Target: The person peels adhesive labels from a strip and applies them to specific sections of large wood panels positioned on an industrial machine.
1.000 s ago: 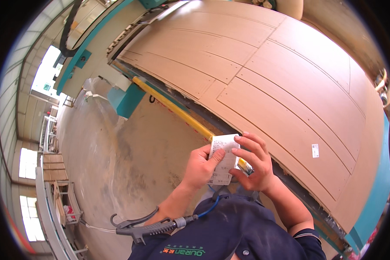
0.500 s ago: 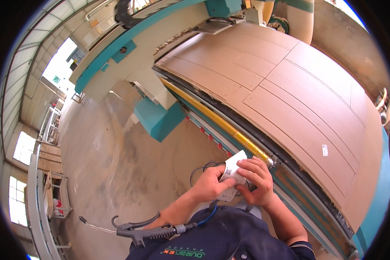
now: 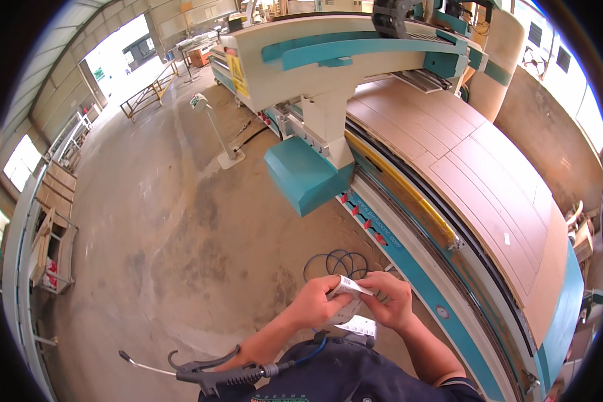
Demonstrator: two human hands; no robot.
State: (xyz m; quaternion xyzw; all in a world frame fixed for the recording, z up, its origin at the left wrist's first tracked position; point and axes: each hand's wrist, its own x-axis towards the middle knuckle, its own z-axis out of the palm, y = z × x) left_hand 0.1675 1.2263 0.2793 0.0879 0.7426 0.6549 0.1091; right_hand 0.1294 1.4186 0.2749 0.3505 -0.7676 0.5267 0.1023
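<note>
In front of my waist, a strip of white printed labels bends between my two hands. My left hand grips it from the left, thumb on the near face. On the other side, the thumb and fingers of my right hand pinch its right edge. The lower end of the strip hangs below my hands, close to my dark shirt. A black air blow gun with a thin metal nozzle lies across in front of my left forearm, joined to a blue hose.
To the right stands a large flatbed cutting machine with a teal-and-cream gantry. Its bed carries a brown grooved board with one small white label on it. Coiled blue hose lies on the floor beyond my hands. A pedestal control stands farther off.
My view has swung left and up, bringing more of the gantry and floor into sight. My right hand has shifted from lying over the labels to pinching their edge.
</note>
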